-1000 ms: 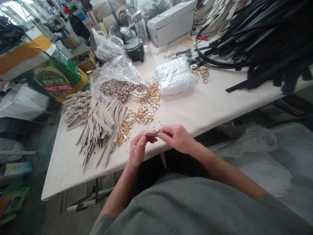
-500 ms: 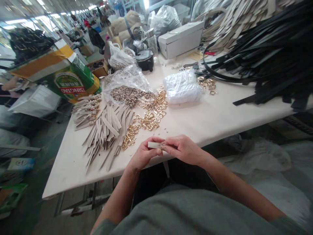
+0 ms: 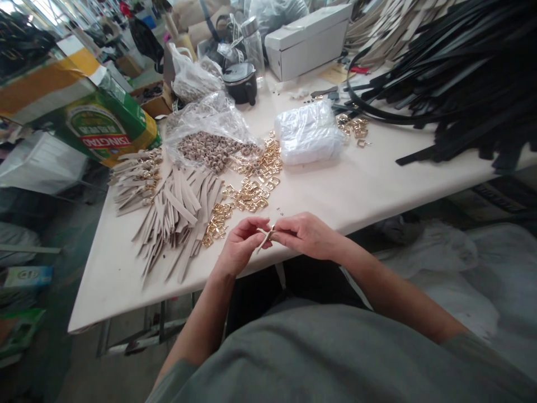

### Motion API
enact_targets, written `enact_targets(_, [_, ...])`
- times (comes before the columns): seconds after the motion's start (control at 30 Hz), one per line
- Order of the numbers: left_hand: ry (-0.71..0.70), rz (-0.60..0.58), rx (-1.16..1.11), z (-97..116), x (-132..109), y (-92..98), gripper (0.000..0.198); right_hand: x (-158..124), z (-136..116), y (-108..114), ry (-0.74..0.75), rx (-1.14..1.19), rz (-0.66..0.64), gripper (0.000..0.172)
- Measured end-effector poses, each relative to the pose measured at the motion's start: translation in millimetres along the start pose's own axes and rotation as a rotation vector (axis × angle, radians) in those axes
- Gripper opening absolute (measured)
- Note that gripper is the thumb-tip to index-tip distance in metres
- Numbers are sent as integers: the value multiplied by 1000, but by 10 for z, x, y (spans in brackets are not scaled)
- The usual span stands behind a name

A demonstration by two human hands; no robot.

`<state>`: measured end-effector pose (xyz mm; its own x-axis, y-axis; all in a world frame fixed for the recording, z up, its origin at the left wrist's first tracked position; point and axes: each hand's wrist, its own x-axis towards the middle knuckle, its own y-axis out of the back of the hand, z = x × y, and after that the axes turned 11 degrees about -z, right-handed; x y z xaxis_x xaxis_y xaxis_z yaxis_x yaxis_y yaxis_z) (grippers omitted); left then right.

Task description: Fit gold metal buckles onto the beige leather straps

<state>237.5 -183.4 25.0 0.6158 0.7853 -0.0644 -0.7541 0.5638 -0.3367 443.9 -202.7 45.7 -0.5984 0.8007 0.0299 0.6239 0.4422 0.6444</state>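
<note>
My left hand (image 3: 238, 249) and my right hand (image 3: 304, 233) meet at the near edge of the white table (image 3: 369, 184). Both pinch one short beige strap (image 3: 264, 239), which hangs tilted between the fingertips. A small gold buckle seems to sit at its top end by my right fingers, too small to be sure. Just beyond my hands lies a scatter of gold buckles (image 3: 251, 184). To the left is a heap of beige straps (image 3: 178, 215).
A clear bag of small beige loops (image 3: 210, 146) and a white wrapped bundle (image 3: 308, 134) lie mid-table. Black straps (image 3: 461, 73) pile up at the right. A grey box (image 3: 308, 39), a black pot (image 3: 240, 84) and a green carton (image 3: 104, 131) stand behind.
The strap lay level between my fingers before; now it tilts with its lower end down and left. My hands stay together at the table edge.
</note>
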Motion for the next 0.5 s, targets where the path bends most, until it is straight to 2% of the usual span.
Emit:
enact_targets(0.1, [39, -92, 122, 38, 15, 8, 52, 17, -5, 3, -54, -125, -6, 28])
enact_targets(0.17, [87, -129, 163, 47, 30, 1, 54, 27, -6, 14, -78, -198, -8, 28])
enact_targets(0.27, [96, -107, 154, 30, 51, -16, 44, 40, -8, 51, -79, -229, -31, 26])
enact_targets(0.4, [71, -19, 209, 31, 61, 3, 30, 43, 10, 123, -66, -245, -101, 28])
enact_targets(0.5, [96, -24, 288, 74, 56, 57, 27, 42, 48, 175, -44, -269, -142, 29])
